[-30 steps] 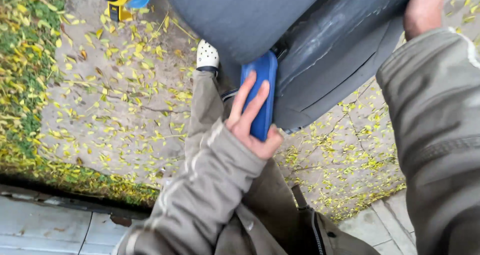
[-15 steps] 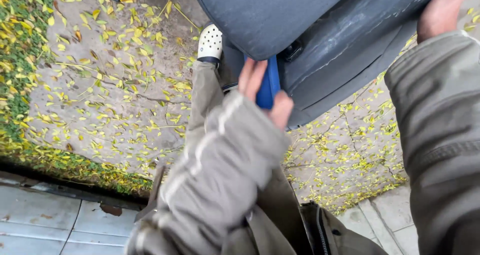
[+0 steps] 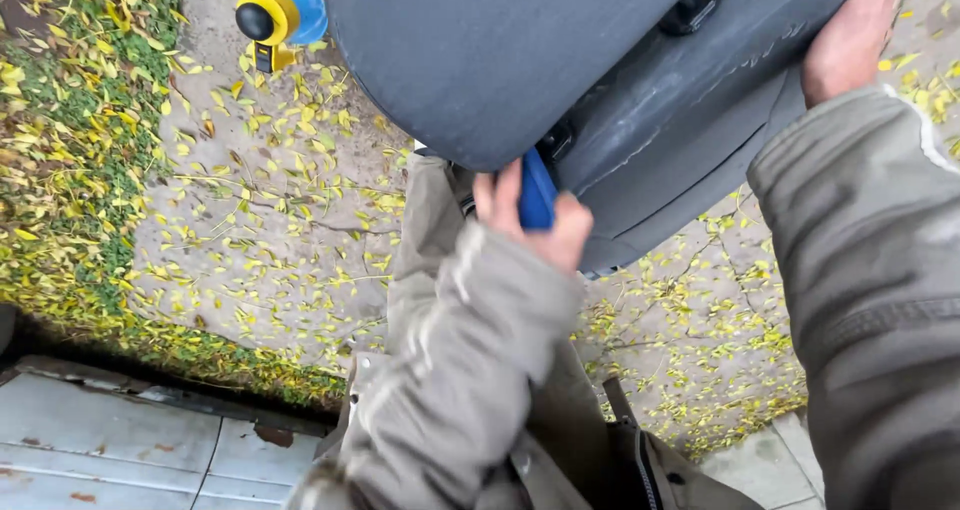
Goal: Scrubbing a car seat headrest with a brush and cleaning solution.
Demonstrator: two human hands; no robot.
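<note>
Nearest the lens, at bottom centre: a rumpled grey-olive jacket sleeve (image 3: 450, 370), reaching up from the near edge toward mid-frame. At its end, the left hand (image 3: 530, 215), fingers and thumb curled around a flat bright-blue plastic object (image 3: 536, 192); only a narrow strip of blue visible between the fingers, upper end tucked under the edge of the dark cushion above. Hand closed on the blue piece, touching the cushion's lower rim.

Along the right edge, a second broad grey-olive sleeve (image 3: 870, 300), rising to the right hand (image 3: 850, 40) at the upper right corner. Fingers pressed against the far right edge of a dark grey moulded plastic shell (image 3: 690, 140), gripping or merely bracing impossible to tell, fingertips hidden behind the rim.

Above both hands, filling the top centre: a large dark grey fabric-covered cushion (image 3: 500, 60), rounded at its lower edge, seated against the plastic shell, a black clip (image 3: 690, 8) near the top.

Below, at bottom left, pale grey weathered panels (image 3: 120, 450) with rust spots. Beyond those, sandy ground (image 3: 280, 220) strewn with small yellow fallen leaves, green low growth (image 3: 60, 140) along the left. Farthest, at the upper left, a yellow-and-blue plastic wheeled thing (image 3: 275, 15), partly cut off by the frame.
</note>
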